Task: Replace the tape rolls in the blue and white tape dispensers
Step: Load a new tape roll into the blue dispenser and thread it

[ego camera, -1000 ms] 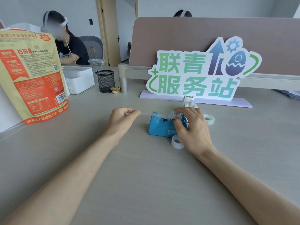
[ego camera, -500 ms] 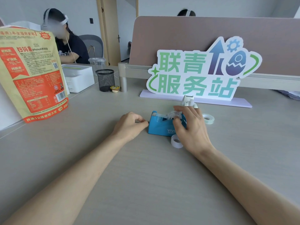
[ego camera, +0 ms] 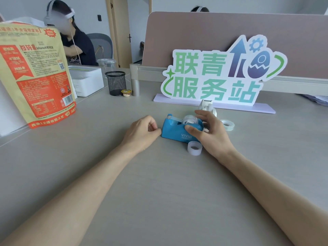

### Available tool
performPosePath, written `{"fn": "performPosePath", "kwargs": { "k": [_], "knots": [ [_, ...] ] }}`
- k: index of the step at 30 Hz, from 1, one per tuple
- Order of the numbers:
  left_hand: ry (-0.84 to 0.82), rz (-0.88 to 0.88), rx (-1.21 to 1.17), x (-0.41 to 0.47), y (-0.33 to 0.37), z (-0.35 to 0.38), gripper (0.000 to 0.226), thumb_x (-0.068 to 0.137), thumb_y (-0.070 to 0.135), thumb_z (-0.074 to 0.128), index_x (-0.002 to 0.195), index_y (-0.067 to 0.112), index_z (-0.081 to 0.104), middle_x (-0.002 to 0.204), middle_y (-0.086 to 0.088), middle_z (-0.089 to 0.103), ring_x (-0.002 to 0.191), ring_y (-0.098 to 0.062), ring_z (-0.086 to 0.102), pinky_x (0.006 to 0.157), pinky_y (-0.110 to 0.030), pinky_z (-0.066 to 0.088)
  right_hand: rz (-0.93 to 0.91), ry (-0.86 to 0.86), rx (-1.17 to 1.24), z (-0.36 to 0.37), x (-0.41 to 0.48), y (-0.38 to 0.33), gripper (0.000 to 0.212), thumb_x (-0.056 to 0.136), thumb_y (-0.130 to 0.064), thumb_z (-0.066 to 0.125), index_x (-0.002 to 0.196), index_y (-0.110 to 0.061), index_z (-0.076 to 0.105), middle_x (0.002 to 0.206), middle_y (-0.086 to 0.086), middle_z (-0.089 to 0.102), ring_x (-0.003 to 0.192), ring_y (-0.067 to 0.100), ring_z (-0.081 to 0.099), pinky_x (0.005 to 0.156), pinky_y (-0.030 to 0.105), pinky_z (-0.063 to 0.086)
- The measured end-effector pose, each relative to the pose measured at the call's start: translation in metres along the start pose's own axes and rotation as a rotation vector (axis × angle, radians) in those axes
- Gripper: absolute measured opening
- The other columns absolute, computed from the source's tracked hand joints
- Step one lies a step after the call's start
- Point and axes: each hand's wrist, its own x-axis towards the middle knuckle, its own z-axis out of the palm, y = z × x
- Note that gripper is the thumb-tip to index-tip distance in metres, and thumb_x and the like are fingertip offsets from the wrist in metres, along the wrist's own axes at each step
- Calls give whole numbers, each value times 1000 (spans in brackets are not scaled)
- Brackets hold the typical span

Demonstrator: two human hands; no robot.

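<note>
The blue tape dispenser (ego camera: 174,129) stands in the middle of the table with a clear tape roll (ego camera: 190,119) seated in it and a strip running to its cutter at the left end. My right hand (ego camera: 211,132) grips the dispenser's right half, thumb on the front and fingers over the roll. My left hand (ego camera: 142,132) is closed just left of the cutter, fingertips pinched together at the dispenser's edge. The white dispenser (ego camera: 206,105) stands behind, partly hidden by my fingers. A thin tape roll (ego camera: 227,124) lies to the right. A translucent core (ego camera: 194,147) stands in front.
A standing sign (ego camera: 218,77) with green characters fills the back of the table. A large snack bag (ego camera: 35,73) stands at the left, with a white box (ego camera: 87,80), a black mesh cup (ego camera: 115,83) and a small capsule (ego camera: 126,92) behind it. Another person sits at the far left.
My left hand moved right, from holding the tape strip stretched out to the left to a closed pinch at the dispenser's cutter. My right hand stayed on the dispenser.
</note>
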Motion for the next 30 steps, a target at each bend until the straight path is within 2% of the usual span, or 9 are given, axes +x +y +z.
{"fn": "performPosePath", "kwargs": {
  "k": [3, 6, 10, 12, 14, 17, 24, 27, 30],
  "knots": [
    [-58, 90, -110, -9, 6, -2, 8, 84, 27, 62, 76, 25, 61, 71, 11, 63, 65, 0, 55, 62, -20, 41, 61, -9, -105, 4, 0, -1, 61, 73, -44, 79, 124, -23, 53, 104, -4, 62, 95, 16, 63, 81, 28, 54],
    [-186, 162, -54, -13, 7, 3, 11, 86, 32, 62, 93, 26, 67, 97, 12, 66, 93, -1, 59, 83, -19, 43, 30, -62, -172, 4, 0, 0, 44, 75, -51, 75, 103, -22, 58, 79, -7, 61, 70, 9, 58, 61, 19, 45],
    [-219, 152, 9, -14, 6, 4, 33, 84, 47, 62, 108, 24, 65, 113, 13, 59, 111, -3, 53, 92, -20, 38, 2, -114, -106, -1, 1, 1, 26, 87, -50, 62, 92, -26, 63, 72, -8, 57, 66, 11, 52, 61, 20, 41],
    [-231, 140, 15, -14, 6, 4, 41, 83, 51, 62, 114, 24, 61, 120, 13, 57, 117, -3, 50, 93, -20, 36, -6, -161, -53, -5, 1, 1, 16, 90, -42, 63, 95, -27, 66, 74, -7, 63, 71, 16, 58, 65, 23, 47],
    [-241, 130, 31, -15, 6, 5, 49, 82, 54, 62, 120, 24, 56, 127, 12, 53, 122, -4, 47, 95, -20, 35, -2, -219, -9, -9, -1, 1, 18, 90, -35, 65, 106, -28, 70, 89, -3, 75, 85, 23, 69, 78, 30, 57],
    [-259, 102, 73, -13, 5, 6, 69, 72, 67, 61, 127, 28, 48, 136, 10, 50, 126, -8, 45, 101, -29, 39, -14, -272, 0, -11, -2, 1, 26, 91, -24, 65, 117, -28, 68, 104, -1, 77, 104, 20, 70, 93, 34, 56],
    [-196, 85, 203, -6, 7, 12, 78, 69, 72, 59, 130, 24, 45, 138, 3, 53, 125, -20, 50, 97, -38, 44, 50, -227, -134, 6, 15, -9, 34, 84, -27, 74, 117, -22, 68, 103, 1, 76, 89, 17, 71, 85, 29, 56],
    [-161, 89, 290, 2, 8, 16, 68, 76, 68, 56, 127, 23, 46, 134, 0, 56, 120, -25, 54, 85, -34, 44, 78, -173, -156, 19, 26, -11, 38, 82, -28, 75, 117, -17, 65, 109, 5, 73, 96, 23, 70, 86, 35, 57],
    [-169, 63, 270, 13, 9, 18, 59, 80, 63, 55, 125, 25, 47, 130, -1, 59, 117, -28, 55, 80, -33, 43, 71, -121, -206, 32, 36, -10, 45, 85, -29, 72, 126, -15, 61, 118, 6, 68, 102, 21, 64, 82, 29, 53]
  ]
}}
